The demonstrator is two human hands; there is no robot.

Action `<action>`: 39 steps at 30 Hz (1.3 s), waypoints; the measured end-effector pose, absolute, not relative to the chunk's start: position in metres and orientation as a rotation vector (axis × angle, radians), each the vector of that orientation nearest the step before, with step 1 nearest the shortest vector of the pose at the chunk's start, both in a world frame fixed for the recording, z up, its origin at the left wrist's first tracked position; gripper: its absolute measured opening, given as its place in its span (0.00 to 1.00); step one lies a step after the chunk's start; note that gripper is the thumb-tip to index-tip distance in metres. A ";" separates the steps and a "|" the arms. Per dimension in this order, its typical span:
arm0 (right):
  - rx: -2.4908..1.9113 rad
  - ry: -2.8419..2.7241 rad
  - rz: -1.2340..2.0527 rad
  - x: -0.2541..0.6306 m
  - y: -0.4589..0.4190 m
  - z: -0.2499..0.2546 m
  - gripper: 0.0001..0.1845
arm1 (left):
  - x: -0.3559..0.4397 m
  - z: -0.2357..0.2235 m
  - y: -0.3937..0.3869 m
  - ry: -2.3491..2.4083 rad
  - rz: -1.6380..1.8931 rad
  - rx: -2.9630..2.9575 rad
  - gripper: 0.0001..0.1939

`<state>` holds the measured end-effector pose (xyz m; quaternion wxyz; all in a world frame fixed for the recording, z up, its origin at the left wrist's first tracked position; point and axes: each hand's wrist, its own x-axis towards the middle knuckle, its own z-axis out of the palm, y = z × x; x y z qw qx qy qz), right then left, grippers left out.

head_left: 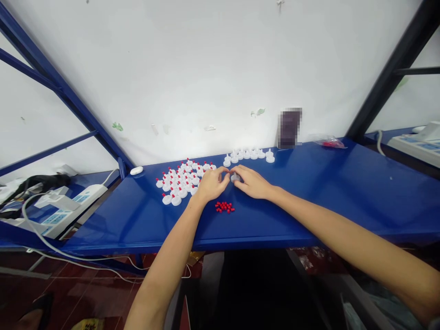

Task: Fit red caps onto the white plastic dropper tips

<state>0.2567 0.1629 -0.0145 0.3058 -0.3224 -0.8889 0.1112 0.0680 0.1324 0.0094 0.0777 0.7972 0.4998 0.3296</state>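
My right hand (253, 182) has its thumb and fingers closed around a white bottle cap with a pointed nozzle (235, 177), just above the blue tabletop. Close beside it, my left hand (211, 184) is pinched, its fingertips almost touching the right ones; whatever lies between them is hidden. To the left stand many white nozzle caps with red tips (178, 181), some partly behind my left hand. Beyond my hands is a group of white nozzle caps without red tips (249, 155). Small red tip covers (224, 207) lie in a loose pile nearer to me.
A dark pixelated rectangular object (289, 128) leans on the wall. A clear bag with red pieces (332, 143) lies at the back right. A white oval case (136, 170) sits at the back left. Power strips (77, 206) and cables are beyond the blue table's (326, 192) left edge.
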 end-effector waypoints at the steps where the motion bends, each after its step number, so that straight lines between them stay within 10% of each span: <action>1: -0.857 -2.340 0.301 0.257 0.164 -0.015 0.15 | 0.066 0.013 0.131 1.420 0.902 2.323 0.12; 20: -0.893 -2.329 0.386 0.255 0.164 -0.015 0.16 | 0.050 0.019 0.128 1.041 0.182 2.052 0.15; 39: -0.821 -2.322 0.309 0.253 0.160 -0.010 0.10 | 0.075 -0.004 0.137 1.362 1.313 1.998 0.14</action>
